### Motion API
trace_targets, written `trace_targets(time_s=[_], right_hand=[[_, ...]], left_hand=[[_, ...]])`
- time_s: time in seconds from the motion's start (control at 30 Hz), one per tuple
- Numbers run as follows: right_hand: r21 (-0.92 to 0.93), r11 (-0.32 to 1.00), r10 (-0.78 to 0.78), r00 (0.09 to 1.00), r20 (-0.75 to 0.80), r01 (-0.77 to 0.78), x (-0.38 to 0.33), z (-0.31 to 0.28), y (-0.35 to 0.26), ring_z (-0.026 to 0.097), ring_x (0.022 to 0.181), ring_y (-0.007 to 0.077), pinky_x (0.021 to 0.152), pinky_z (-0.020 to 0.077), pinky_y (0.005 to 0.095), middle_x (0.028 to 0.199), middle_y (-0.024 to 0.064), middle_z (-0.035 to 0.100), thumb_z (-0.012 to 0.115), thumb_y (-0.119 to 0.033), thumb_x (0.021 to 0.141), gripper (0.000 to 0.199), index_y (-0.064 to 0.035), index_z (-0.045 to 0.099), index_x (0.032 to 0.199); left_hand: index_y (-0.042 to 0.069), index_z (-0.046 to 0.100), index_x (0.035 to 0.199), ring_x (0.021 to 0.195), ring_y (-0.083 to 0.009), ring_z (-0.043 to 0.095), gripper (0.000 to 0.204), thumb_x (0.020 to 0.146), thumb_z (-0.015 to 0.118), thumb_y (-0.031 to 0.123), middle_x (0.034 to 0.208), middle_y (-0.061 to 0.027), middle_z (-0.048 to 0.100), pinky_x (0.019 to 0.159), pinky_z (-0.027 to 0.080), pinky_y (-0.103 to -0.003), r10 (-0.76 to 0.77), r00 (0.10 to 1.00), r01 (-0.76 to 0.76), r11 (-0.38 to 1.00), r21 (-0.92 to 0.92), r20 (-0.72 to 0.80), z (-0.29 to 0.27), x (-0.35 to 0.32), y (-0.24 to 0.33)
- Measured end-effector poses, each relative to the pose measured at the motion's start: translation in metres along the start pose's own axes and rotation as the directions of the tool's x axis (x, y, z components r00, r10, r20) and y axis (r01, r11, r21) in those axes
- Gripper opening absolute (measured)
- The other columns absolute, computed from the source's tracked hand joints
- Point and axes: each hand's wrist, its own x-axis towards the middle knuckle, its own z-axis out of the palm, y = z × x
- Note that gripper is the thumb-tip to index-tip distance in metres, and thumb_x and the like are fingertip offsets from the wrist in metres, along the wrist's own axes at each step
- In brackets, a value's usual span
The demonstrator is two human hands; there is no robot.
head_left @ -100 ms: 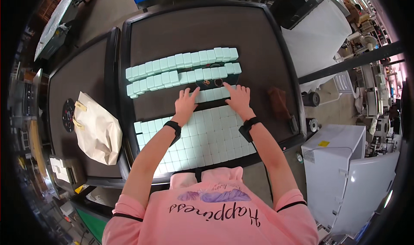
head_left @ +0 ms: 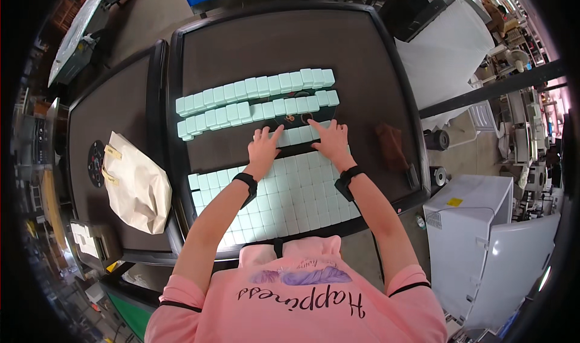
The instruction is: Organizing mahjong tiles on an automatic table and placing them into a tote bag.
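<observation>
A short row of pale green mahjong tiles (head_left: 296,135) lies between my two hands on the dark table top. At its left end, my left hand (head_left: 264,151) has index finger and thumb on the far and near sides of the tiles. My right hand (head_left: 333,143) holds the right end the same way, its other fingers spread outward. Beyond them run two longer rows, a stacked far row (head_left: 244,90) and a nearer, uneven row (head_left: 226,117). A broad block of face-down tiles (head_left: 284,192) lies under my forearms.
A round dark panel (head_left: 306,118) shows partly between the rows. A cream bag (head_left: 138,183) lies on the left-hand table. To the right are a brown object (head_left: 391,145) near the table's raised rim (head_left: 403,83) and a white cabinet (head_left: 462,222) with its door ajar.
My left hand has shifted slightly right along the short row. My right index finger has moved a little left. The longer rows and the block stay as they were.
</observation>
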Motion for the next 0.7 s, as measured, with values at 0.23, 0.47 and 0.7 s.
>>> trace_targets(time_s=[0.23,0.47,0.7], right_hand=[[0.134,0.987,0.105,0.990,-0.095,-0.091,0.005,0.003,-0.017,0.053,0.095,0.0323,0.086,0.0390,0.0423,0.104,0.0154,0.051,0.088,-0.038,0.074,0.062,-0.0310,0.060,0.129],[0.231,0.973,0.063,0.989,-0.137,-0.030,0.021,-0.005,-0.009,0.056,0.104,0.0341,0.089,0.0422,0.0460,0.115,0.0133,0.052,0.089,-0.033,0.073,0.070,-0.0310,0.058,0.136],[0.190,0.980,0.051,0.999,0.007,-0.051,0.022,0.004,-0.007,0.056,0.113,0.0335,0.093,0.0452,0.0484,0.122,0.0127,0.053,0.091,-0.029,0.069,0.087,-0.0305,0.049,0.146]], left_hand=[[0.032,0.052,0.136,0.111,-0.0259,0.055,0.074,0.072,0.089,0.024,0.117,-0.0042,0.053,0.068,0.057,-0.038,-0.087,0.993,0.096,0.989,0.110,-0.082,0.005,0.008,0.013],[0.032,0.057,0.129,0.111,-0.0246,0.056,0.067,0.071,0.089,0.022,0.115,-0.0030,0.054,0.066,0.057,-0.038,-0.033,0.994,0.037,0.999,0.036,-0.107,-0.009,0.032,0.015],[0.031,0.055,0.132,0.116,-0.0298,0.056,0.068,0.073,0.087,0.019,0.119,-0.0076,0.054,0.070,0.058,-0.040,-0.012,1.000,0.015,0.988,0.154,-0.023,0.004,0.046,0.014]])
